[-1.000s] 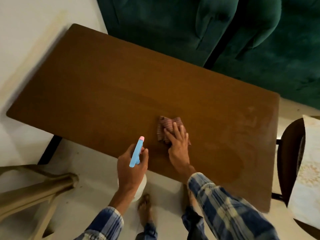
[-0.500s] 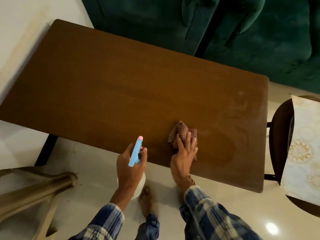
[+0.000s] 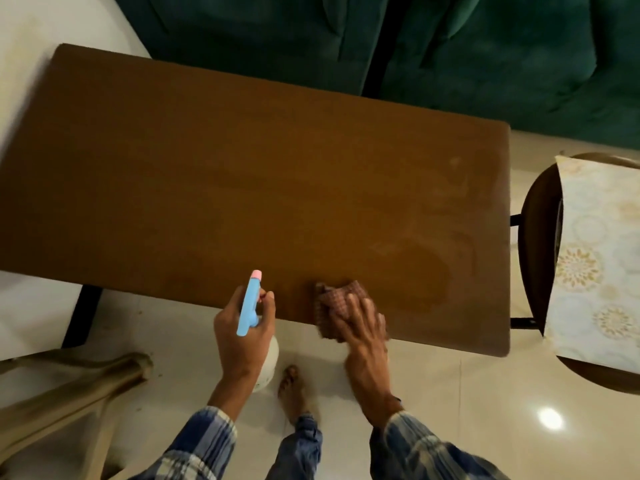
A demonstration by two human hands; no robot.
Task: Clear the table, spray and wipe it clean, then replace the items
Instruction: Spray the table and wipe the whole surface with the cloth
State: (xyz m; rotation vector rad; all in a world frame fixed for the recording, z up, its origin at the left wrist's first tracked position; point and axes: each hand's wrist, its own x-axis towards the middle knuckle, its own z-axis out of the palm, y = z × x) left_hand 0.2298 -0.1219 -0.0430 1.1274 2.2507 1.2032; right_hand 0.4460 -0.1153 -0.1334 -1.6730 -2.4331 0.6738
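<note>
Where cloth [image 3: 337, 299] meets table [image 3: 242, 168] edge, right hand [image 3: 360, 320] pressing

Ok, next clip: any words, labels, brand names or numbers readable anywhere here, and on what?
No text can be read in this view.
The spray bottle shows no label; the left hand covers most of its white body.
The checked cloth under the right hand has only its pattern.
The patterned sheet on the chair has floral medallions and no lettering.
The table is bare wood with no markings.
</note>
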